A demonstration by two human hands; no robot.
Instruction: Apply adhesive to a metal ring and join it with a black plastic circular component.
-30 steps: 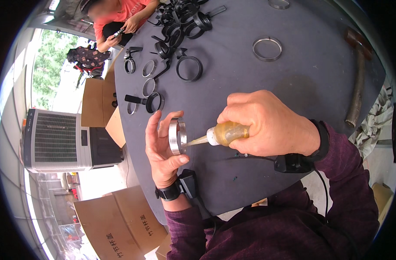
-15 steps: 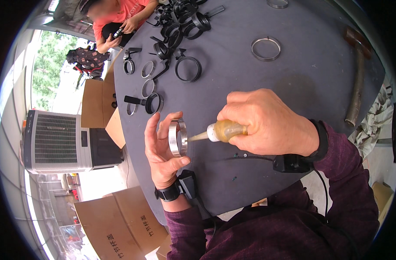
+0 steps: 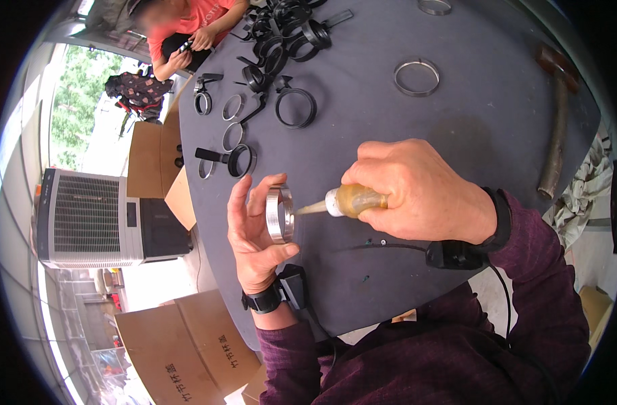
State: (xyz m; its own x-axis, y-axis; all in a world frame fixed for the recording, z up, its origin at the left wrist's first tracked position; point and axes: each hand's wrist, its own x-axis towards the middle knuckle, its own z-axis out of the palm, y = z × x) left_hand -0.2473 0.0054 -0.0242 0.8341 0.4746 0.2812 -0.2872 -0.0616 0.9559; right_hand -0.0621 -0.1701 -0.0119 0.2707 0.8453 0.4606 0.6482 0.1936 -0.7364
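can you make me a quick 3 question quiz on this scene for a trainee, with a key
1. Multiple choice: which hand holds the yellowish bottle? (a) left (b) right (c) both
2. True or false: the hammer lies further right in the picture than both hands.
3. Fill in the blank: the bottle's nozzle points toward the ____ held in the left hand.

Key:
1. b, the right hand
2. True
3. metal ring

Lit from the left by a bright opening (image 3: pixel 100 135) onto greenery (image 3: pixel 81 101); furnished with a grey desk (image 3: pixel 362 101) and slatted appliance (image 3: pixel 86 219).
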